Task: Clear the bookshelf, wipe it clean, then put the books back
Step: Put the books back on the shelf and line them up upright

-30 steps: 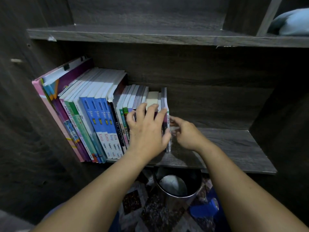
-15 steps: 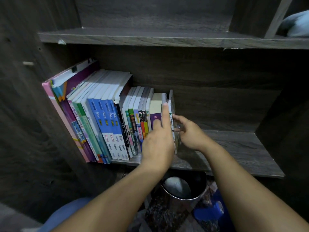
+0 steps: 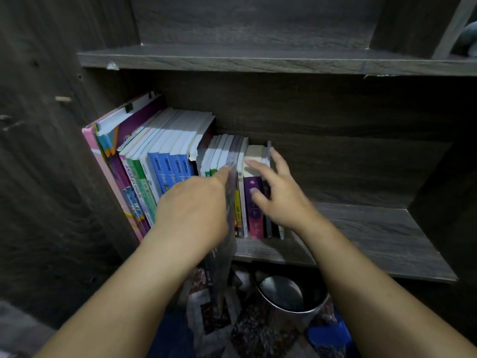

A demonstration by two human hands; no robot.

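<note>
Trainee: Status of step one, the clearing?

Technician: Barely begun, by my reading. The row of books stands upright on the shelf, packed against its left wall and filling the left part of the board.

Trainee: State of the left hand?

Technician: The left hand holds a thin book. The book is blurred and tilted out of the row, and its lower end hangs past the front edge of the shelf. The fingers are hidden behind the cover, so the exact grip cannot be read.

Trainee: And the right hand?

Technician: The right hand is wide, with its fingers spread and straight. The fingertips touch the purple book and its neighbours at the right end of the row. It holds nothing and appears to steady the row.

Trainee: Work left?

Technician: Nearly all of it. Every other book is yet to come out, then the board needs wiping, then reloading. No cloth is visible. Note the metal pot on the floor just below the shelf, beside the book's lower end.
</note>
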